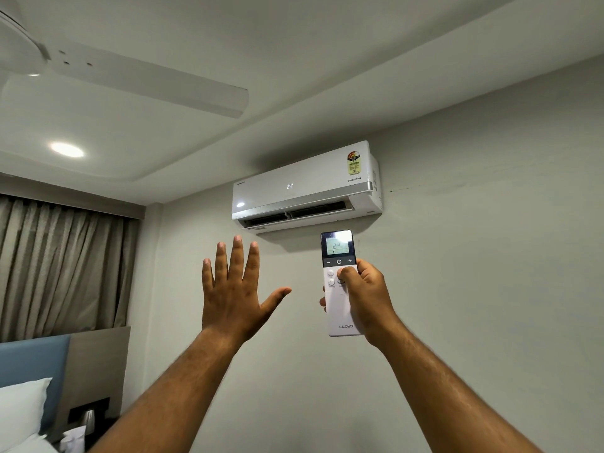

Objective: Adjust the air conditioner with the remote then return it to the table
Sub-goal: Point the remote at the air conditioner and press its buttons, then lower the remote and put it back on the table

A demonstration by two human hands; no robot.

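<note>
A white air conditioner hangs high on the wall, its flap open and its front showing 24. Just below it my right hand holds a white remote upright, aimed at the unit. The remote's lit screen reads 24, and my thumb rests on the buttons below the dark strip. My left hand is raised beside it, palm towards the wall, fingers spread, holding nothing. No table is in view.
A white ceiling fan hangs at the upper left, with a round ceiling light lit below it. Grey curtains cover the left wall. A bed with a blue headboard and white pillow sits at the lower left.
</note>
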